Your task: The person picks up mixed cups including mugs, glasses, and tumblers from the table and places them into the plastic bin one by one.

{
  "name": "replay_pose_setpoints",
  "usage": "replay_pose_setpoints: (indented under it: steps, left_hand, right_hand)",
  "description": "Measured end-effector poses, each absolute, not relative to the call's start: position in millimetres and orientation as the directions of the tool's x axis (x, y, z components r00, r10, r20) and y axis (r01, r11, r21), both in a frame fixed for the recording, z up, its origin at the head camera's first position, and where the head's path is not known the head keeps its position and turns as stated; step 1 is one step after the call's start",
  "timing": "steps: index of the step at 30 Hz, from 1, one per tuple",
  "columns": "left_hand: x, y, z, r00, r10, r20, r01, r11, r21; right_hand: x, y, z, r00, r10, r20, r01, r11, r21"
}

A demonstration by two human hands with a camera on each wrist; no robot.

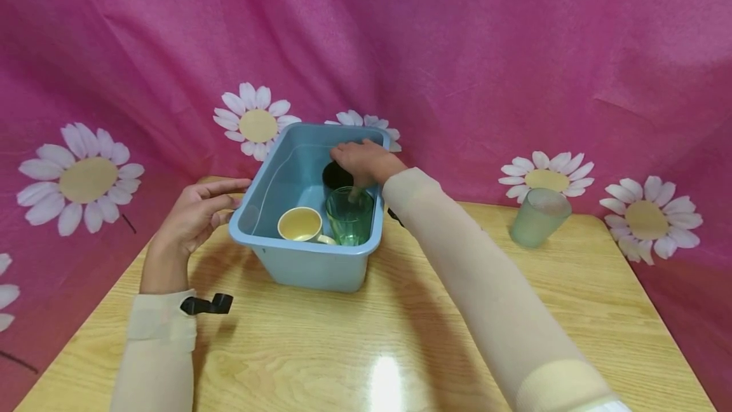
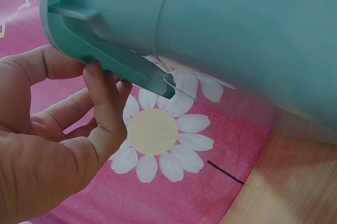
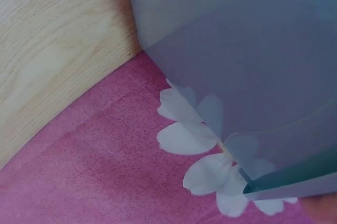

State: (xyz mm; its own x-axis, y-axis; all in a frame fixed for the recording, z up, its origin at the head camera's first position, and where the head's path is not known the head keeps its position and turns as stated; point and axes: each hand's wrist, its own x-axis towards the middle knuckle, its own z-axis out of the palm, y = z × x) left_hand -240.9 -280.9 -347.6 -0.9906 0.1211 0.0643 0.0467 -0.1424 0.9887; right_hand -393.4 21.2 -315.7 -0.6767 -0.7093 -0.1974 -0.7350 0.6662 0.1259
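Note:
In the head view, a blue plastic bin (image 1: 320, 269) holds a pale yellow cup (image 1: 300, 224), a green glass (image 1: 349, 218) and a dark cup (image 1: 336, 178). The left hand (image 1: 194, 215) is at the bin's left rim; in the left wrist view, thumb and forefinger of the left hand (image 2: 63, 124) pinch the lip by the bin's handle (image 2: 126, 69). Reaching in over the right rim, the right hand (image 1: 366, 163) grips the dark cup, fingers at its far edge and thumb beside the green glass. Only a bit of the right hand (image 3: 320, 208) shows in the right wrist view.
A frosted pale green tumbler (image 1: 537, 218) stands on the wooden table (image 1: 286, 348) at the right, close to the back edge. Behind and beside the table hangs a magenta cloth (image 1: 457, 68) with large white daisies.

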Motion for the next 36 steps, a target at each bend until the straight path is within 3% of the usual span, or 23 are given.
replay_pose_setpoints:
  steps: [36]
  left_hand:
    - [-239.6,-279.3,-347.3,-0.99,0.125,0.062,0.045,-0.129,0.991]
  right_hand:
    - [-384.4,17.0,-321.6,-0.672,-0.694,-0.258,-0.74,0.625,0.248]
